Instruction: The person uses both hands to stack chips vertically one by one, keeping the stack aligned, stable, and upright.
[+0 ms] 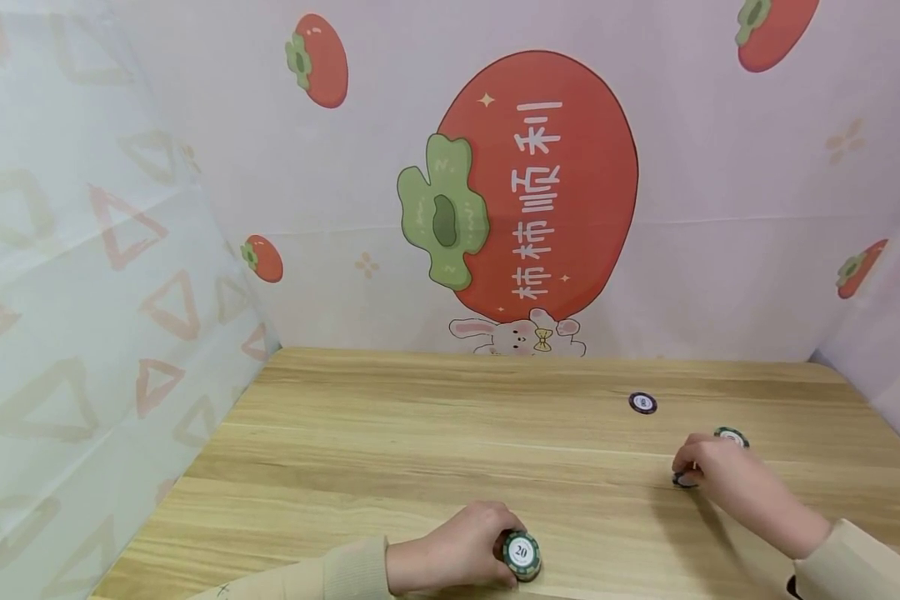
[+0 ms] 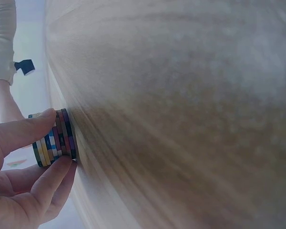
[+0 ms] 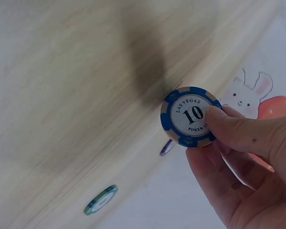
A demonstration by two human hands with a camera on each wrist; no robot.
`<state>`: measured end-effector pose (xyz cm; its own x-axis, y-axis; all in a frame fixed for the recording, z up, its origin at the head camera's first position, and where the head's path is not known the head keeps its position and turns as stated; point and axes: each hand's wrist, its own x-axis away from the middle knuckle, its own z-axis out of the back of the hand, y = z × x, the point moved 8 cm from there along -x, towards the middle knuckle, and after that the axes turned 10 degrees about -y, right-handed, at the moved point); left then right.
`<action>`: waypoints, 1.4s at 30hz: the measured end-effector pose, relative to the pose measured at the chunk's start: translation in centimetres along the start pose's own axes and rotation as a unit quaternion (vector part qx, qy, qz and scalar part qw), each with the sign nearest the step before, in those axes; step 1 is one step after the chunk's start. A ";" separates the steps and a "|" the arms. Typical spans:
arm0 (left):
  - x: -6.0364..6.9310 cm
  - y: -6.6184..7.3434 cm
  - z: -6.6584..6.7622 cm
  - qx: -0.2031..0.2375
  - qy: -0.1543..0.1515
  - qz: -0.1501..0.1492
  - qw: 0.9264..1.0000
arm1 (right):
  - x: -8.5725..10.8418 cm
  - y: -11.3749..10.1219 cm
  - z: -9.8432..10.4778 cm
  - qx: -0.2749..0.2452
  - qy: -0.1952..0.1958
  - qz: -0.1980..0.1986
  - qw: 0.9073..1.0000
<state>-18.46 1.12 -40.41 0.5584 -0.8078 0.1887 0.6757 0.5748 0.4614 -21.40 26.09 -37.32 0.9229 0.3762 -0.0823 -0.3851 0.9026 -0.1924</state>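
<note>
My left hand (image 1: pixel 461 546) grips a stack of poker chips (image 1: pixel 522 556) near the table's front edge. The top chip is green and marked 20. In the left wrist view, the stack (image 2: pixel 53 143) shows chips of several colours between thumb and fingers, its bottom at the tabletop. Over to the right, my right hand (image 1: pixel 723 471) pinches a blue poker chip (image 3: pixel 190 116) marked 10 between thumb and fingers. Just past that hand lies a green poker chip (image 1: pixel 732 436), partly covered by it in the head view. Farther back, a dark purple poker chip (image 1: pixel 642 403) lies flat.
The wooden table (image 1: pixel 390 442) runs back to a white backdrop (image 1: pixel 330 183) printed with red persimmons and a rabbit. A patterned side sheet (image 1: pixel 82 275) borders the table on the left, and pale sheeting stands on the right.
</note>
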 end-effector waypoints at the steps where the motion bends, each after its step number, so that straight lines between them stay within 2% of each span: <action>1: 0.0 0.0 0.0 -0.002 0.001 0.000 1.000 | 0.0 -0.3 0.0 -0.002 0.000 0.005 1.000; 6: 0.0 0.0 -0.1 -0.001 -0.003 -0.001 1.000 | 0.0 -1.8 0.1 -0.009 0.017 0.034 0.999; 9: 0.0 0.0 -0.1 0.005 -0.004 0.000 1.000 | 0.1 -3.0 0.8 -0.002 0.063 0.067 0.996; 12: 0.0 0.0 0.0 0.003 0.002 -0.001 1.000 | 0.3 -4.3 1.4 0.005 0.117 0.106 0.987; 14: 0.0 0.0 0.0 0.000 0.004 -0.001 1.000 | 0.4 -5.0 1.5 0.004 0.136 0.127 0.983; 20: 0.0 0.0 0.0 0.004 -0.002 0.002 1.000 | 0.3 -6.5 1.4 -0.013 0.118 0.140 0.983; 32: 0.1 -0.1 -0.2 0.010 -0.009 0.005 1.000 | 0.6 -10.0 1.7 -0.043 0.158 0.208 0.964; 42: 0.0 -0.1 -0.1 0.007 -0.006 0.001 1.000 | 0.2 -11.8 2.0 -0.089 0.163 0.220 0.958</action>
<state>-18.45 1.07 -40.57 0.5538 -0.8085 0.1990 0.6677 0.5740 0.4740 -16.65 15.95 -33.14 0.6325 0.6004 -0.4893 -0.7578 0.6104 -0.2306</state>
